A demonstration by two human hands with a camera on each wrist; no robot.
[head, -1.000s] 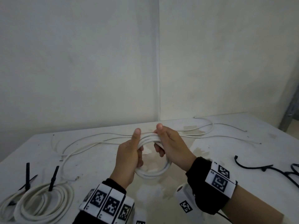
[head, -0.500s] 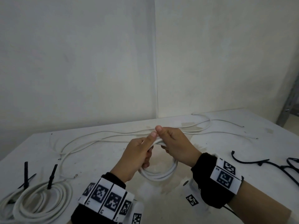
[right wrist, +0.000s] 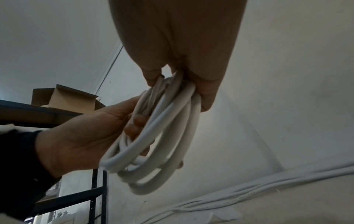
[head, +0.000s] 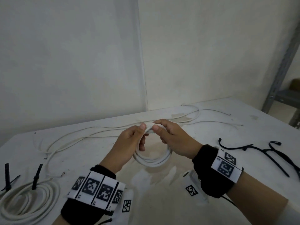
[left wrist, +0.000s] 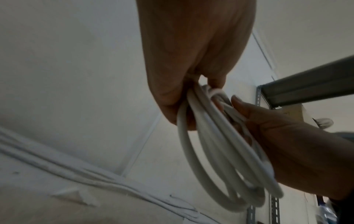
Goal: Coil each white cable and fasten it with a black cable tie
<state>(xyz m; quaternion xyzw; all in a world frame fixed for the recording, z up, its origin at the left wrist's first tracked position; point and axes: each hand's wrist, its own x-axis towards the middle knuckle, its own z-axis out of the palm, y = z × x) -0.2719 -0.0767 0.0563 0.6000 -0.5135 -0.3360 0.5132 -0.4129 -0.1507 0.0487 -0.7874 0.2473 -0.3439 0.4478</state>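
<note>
A small coil of white cable hangs above the white table, held at its top by both hands. My left hand grips the coil's top from the left, thumb over the strands. My right hand grips the same bundle from the right. The wrist views show the coil with several loops pinched between the fingers. Loose black cable ties lie at the right. A finished coil with black ties lies at the near left.
Several loose white cables stretch across the far part of the table, their ends near the right back. A metal shelf frame stands to the right, beyond the table edge. Walls meet in a corner behind.
Both hands have drawn closer together at the coil's top, the thumbs now almost touching. The coil has stayed in front of me above the table.
</note>
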